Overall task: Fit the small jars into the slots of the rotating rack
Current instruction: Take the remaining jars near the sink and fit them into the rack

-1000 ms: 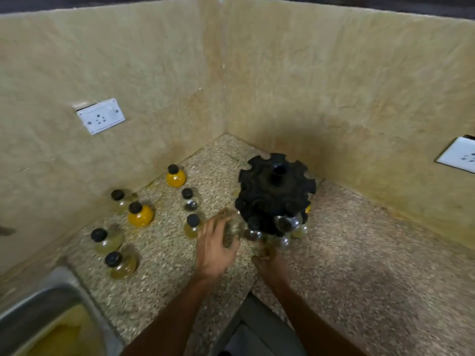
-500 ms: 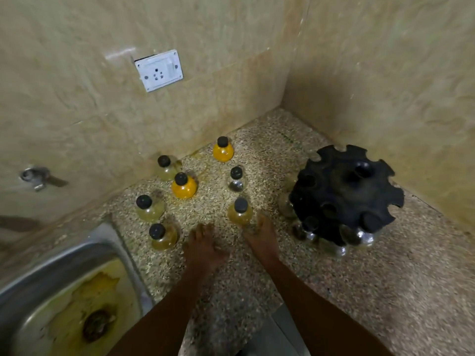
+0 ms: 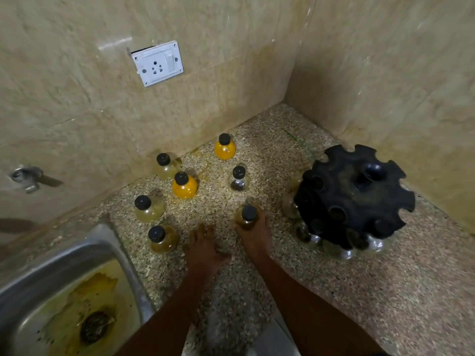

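Note:
A black rotating rack (image 3: 356, 196) stands on the speckled counter (image 3: 359, 291) in the right corner, with several clear jars hanging in its lower slots (image 3: 334, 250). Several black-capped jars stand loose to its left: two bright yellow ones (image 3: 184, 187) (image 3: 224, 149), a clear one with dark contents (image 3: 238, 180) and pale ones (image 3: 148, 209) (image 3: 161, 240) (image 3: 167, 167). My right hand (image 3: 254, 235) wraps around a small pale jar (image 3: 246, 218) standing on the counter. My left hand (image 3: 205, 249) rests flat on the counter beside it, fingers spread, holding nothing.
A steel sink (image 3: 59, 299) with yellow stains fills the lower left. Tiled walls meet in a corner behind the rack. A white wall socket (image 3: 157, 63) sits above the jars, and a metal tap fitting (image 3: 25, 177) is on the left wall.
The view swung left from the rack to the loose jars. My hands left the rack; the right hand reached forward and closed around a pale jar, while the left settled on the counter.

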